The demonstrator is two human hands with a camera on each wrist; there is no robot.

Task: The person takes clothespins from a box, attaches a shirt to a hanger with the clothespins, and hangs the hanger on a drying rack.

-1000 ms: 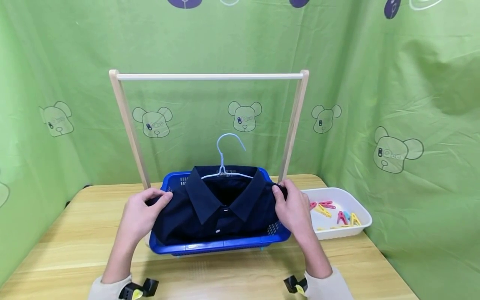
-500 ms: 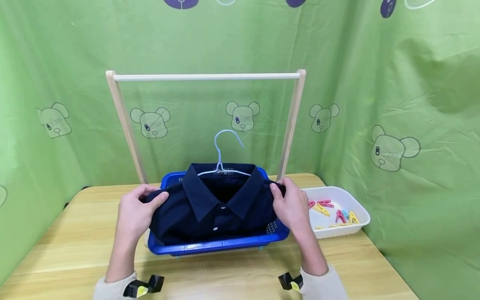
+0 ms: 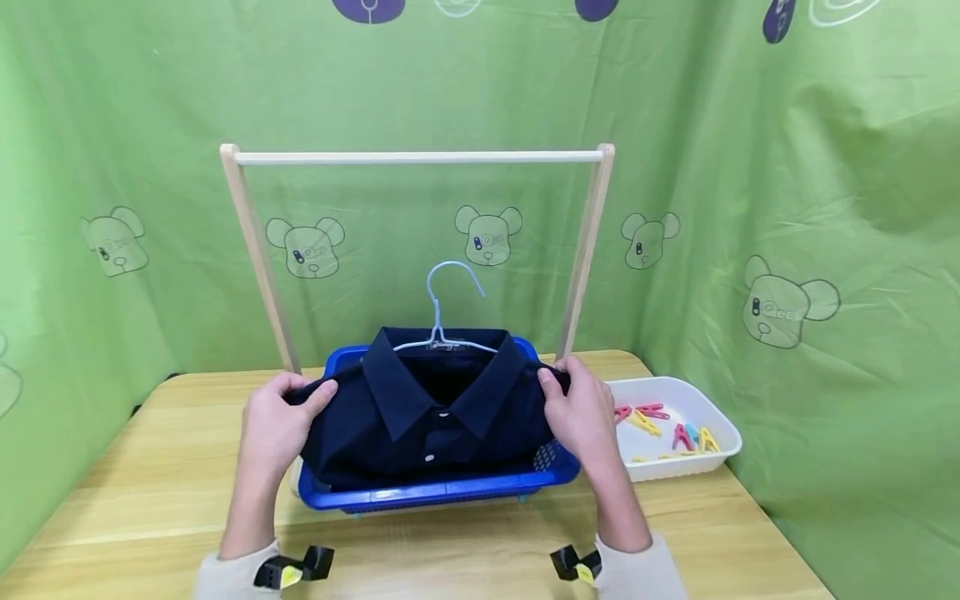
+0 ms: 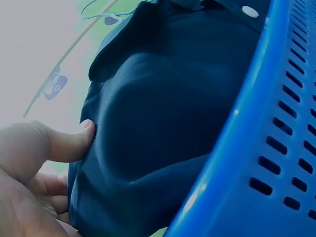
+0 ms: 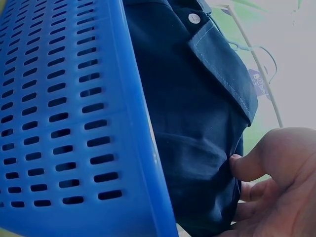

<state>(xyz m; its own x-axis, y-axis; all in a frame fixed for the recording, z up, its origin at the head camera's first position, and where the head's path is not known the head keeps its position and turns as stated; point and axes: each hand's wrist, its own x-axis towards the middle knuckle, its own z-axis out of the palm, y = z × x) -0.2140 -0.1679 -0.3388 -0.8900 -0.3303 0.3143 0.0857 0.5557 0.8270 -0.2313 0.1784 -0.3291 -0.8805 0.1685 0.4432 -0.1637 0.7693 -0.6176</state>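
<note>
A dark navy collared shirt (image 3: 420, 442) with white buttons lies in a blue plastic basket (image 3: 442, 493). Inside its collar sits a pale blue wire hanger (image 3: 437, 317), hook pointing up. My left hand (image 3: 276, 421) pinches the shirt at the left shoulder, thumb in front and fingers behind the cloth. At the opposite shoulder my right hand (image 3: 581, 410) pinches the cloth the same way. In the left wrist view the thumb (image 4: 74, 143) presses on the dark fabric. The right wrist view shows the right thumb (image 5: 252, 165) against the shirt, beside the slotted basket wall (image 5: 74, 123).
Behind the basket stands a wooden rack with a white crossbar (image 3: 420, 157). To the right, a white tray (image 3: 682, 472) holds several pink, yellow and blue clothes pegs. Green curtain (image 3: 825, 167) encloses the wooden table (image 3: 420, 550) at the back and sides.
Over the last second the hanger's hook has shifted slightly left and up with the collar. My left hand has moved a little outward, and both hands keep their pinch on the shirt.
</note>
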